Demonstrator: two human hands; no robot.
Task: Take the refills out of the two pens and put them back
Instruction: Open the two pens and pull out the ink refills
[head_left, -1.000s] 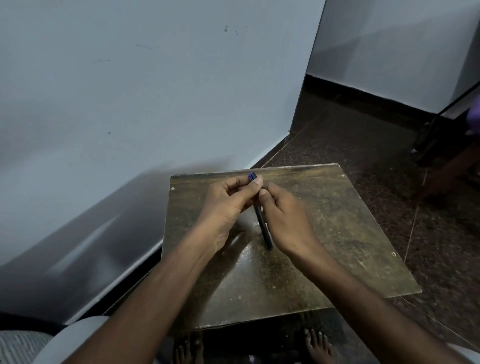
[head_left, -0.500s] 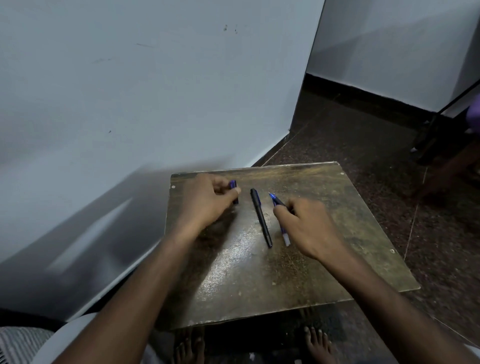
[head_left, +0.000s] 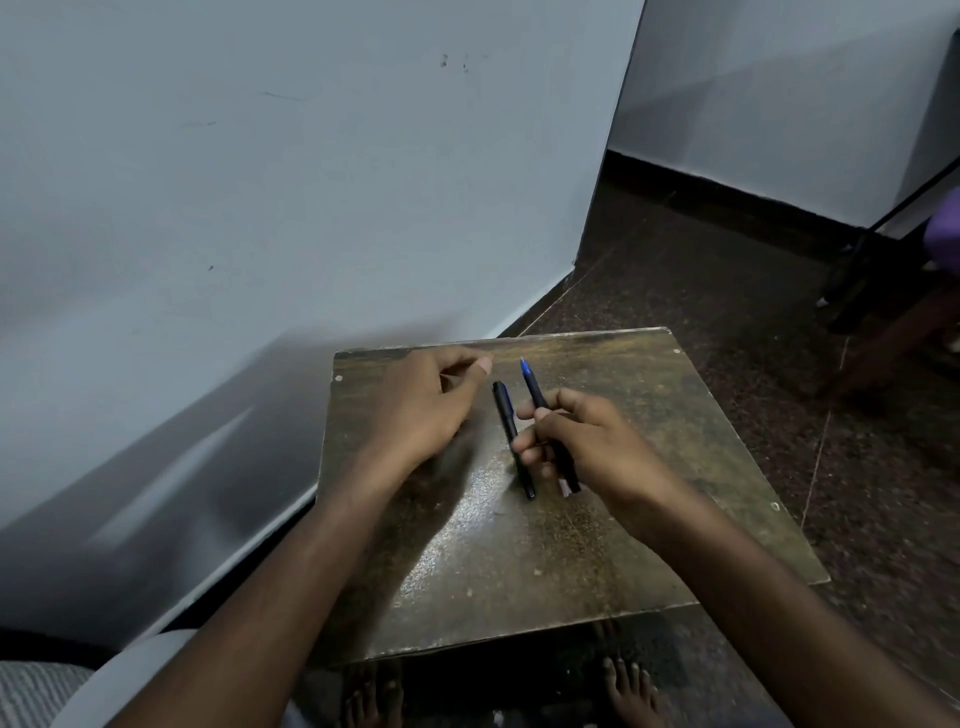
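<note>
Pens: 2 of them sit near the middle of the worn tabletop (head_left: 649, 519). The capped black pen (head_left: 511, 436) lies flat, its length running away from the person, likely parked there so it stays clear. Just beside it, the blue-tipped pen (head_left: 537, 392) is lifted at a slant in the right hand (head_left: 587, 447), whose fingers (head_left: 535, 415) pinch the barrel mid-length, tip pointing away, a grasp that leaves both ends free for work. The left hand (head_left: 415, 410) hovers near the tabletop's far left corner, fingers curled inward with thumb against them; it may hide a small part such as a cap, but I cannot tell. Bare feet (head_left: 631, 691) show below the tabletop edge.
</note>
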